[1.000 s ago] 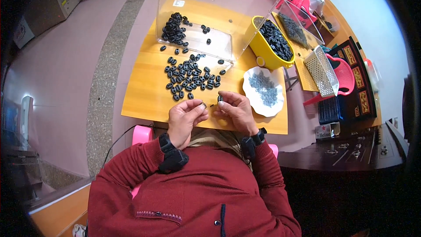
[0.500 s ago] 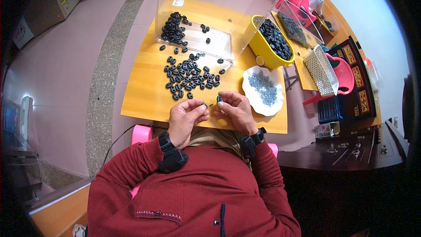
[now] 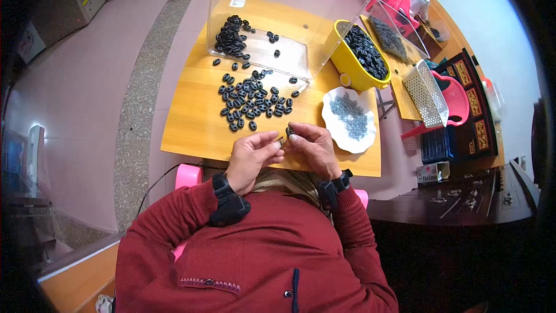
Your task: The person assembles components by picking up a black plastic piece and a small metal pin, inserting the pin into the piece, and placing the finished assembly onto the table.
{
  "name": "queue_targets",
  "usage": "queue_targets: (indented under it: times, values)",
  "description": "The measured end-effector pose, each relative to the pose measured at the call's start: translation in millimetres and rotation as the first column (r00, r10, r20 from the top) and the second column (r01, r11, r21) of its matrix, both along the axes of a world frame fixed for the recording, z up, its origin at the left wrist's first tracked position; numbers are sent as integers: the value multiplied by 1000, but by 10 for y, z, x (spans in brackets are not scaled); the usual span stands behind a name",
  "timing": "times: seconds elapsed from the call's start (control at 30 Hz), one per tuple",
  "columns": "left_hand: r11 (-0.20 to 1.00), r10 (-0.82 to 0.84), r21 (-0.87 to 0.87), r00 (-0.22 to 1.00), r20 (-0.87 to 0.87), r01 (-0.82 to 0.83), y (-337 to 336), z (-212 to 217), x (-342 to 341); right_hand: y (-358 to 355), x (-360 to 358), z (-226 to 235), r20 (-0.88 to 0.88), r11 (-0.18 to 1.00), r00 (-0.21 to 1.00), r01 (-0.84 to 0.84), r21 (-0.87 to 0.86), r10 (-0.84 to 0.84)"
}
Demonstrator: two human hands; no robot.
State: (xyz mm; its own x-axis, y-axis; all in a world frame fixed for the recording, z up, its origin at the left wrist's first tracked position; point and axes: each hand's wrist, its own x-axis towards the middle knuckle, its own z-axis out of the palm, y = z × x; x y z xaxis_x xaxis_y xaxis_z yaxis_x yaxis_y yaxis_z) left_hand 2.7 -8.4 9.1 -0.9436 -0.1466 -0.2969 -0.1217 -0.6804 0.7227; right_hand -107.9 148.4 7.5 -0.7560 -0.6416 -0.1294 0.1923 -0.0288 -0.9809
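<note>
The person sits at a light wooden table [image 3: 191, 133]. The right hand [image 3: 313, 148] pinches a small black oval ring [image 3: 289, 131] between thumb and fingertips, just above the near table edge. The left hand [image 3: 252, 153] has its fingers pressed together on something very small beside the ring; what it is cannot be told. Behind the hands lies a loose heap of the same black rings [image 3: 255, 101], and to the right a white shallow plate [image 3: 335, 130] holds small grey metal pieces [image 3: 350, 116]. To do this step well, both hands should probably stay close over the table, so a dropped piece does not roll away, and the ring should be turned until its opening faces the left fingers.
</note>
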Motion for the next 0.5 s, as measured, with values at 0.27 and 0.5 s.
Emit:
queue_targets:
  times: [0.27,0.5]
  values:
    - [995,-94,11,993,-65,95,54,-114,-41,-8,5,-83,-58,998,998,18,-61,-21]
    - [995,-101,-2,991,-83,101,84,-130,-49,-50,37,-132,-107,995,991,79,-60,-85]
